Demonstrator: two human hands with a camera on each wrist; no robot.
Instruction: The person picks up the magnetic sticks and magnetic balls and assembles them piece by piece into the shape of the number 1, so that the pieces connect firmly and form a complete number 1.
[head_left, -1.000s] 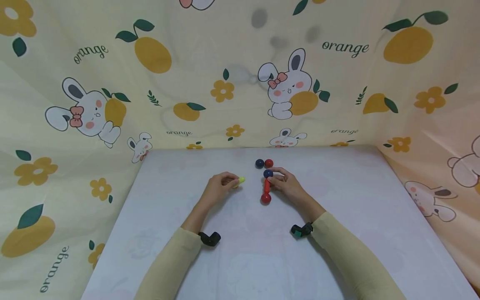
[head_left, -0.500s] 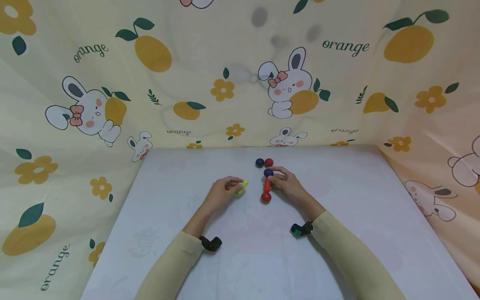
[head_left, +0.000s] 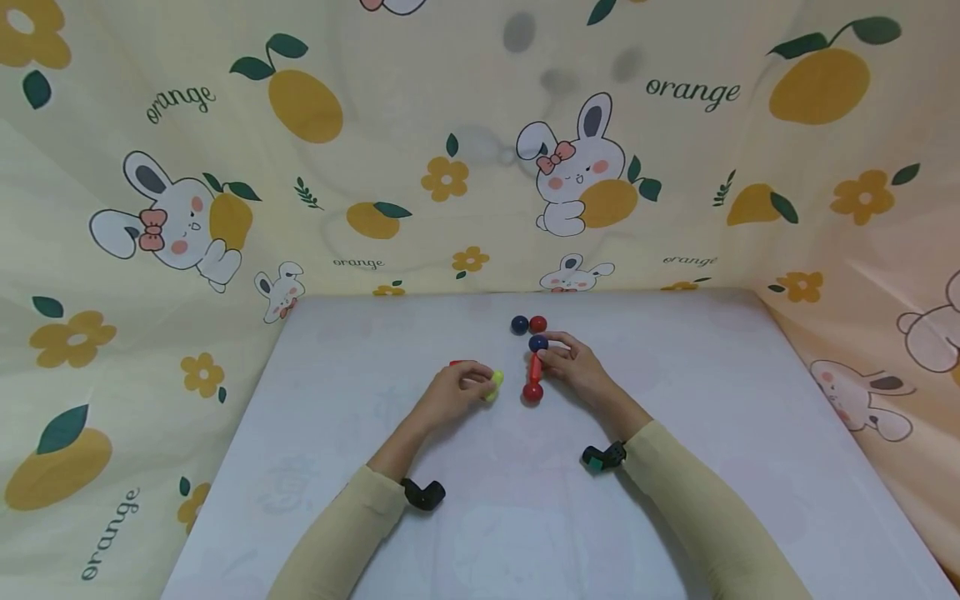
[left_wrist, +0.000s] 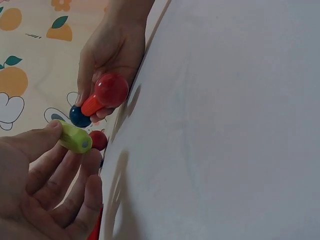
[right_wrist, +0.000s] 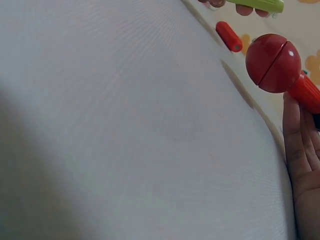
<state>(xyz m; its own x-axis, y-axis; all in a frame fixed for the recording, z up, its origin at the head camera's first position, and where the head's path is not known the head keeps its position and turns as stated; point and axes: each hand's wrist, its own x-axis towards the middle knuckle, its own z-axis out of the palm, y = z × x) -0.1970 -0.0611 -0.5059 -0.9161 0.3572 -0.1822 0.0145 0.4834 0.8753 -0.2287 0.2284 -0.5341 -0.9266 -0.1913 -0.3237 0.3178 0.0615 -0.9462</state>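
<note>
My left hand (head_left: 450, 393) pinches a yellow-green rod (left_wrist: 75, 137) between thumb and fingers; a small grey dot shows on the rod's end in the left wrist view. To its right, my right hand (head_left: 579, 369) holds a joined piece by its blue ball (head_left: 538, 343). From that ball a red rod (head_left: 535, 367) runs toward the near side and ends in a red ball (head_left: 532, 392). In the right wrist view this red ball (right_wrist: 273, 63) shows a seam around it. The yellow-green rod is apart from the joined piece, a short way to its left.
Just beyond the hands, a dark blue ball (head_left: 520, 325) and another red ball (head_left: 538, 324) sit side by side on the white table (head_left: 510, 533). A loose red rod (right_wrist: 229, 36) lies behind the left hand, mostly hidden in the head view. A patterned cloth (head_left: 420, 108) hangs behind.
My left hand has moved right and slightly nearer with the yellow-green rod, turning it more upright in view. The loose red rod behind that hand has come into sight. The right hand keeps almost still.
</note>
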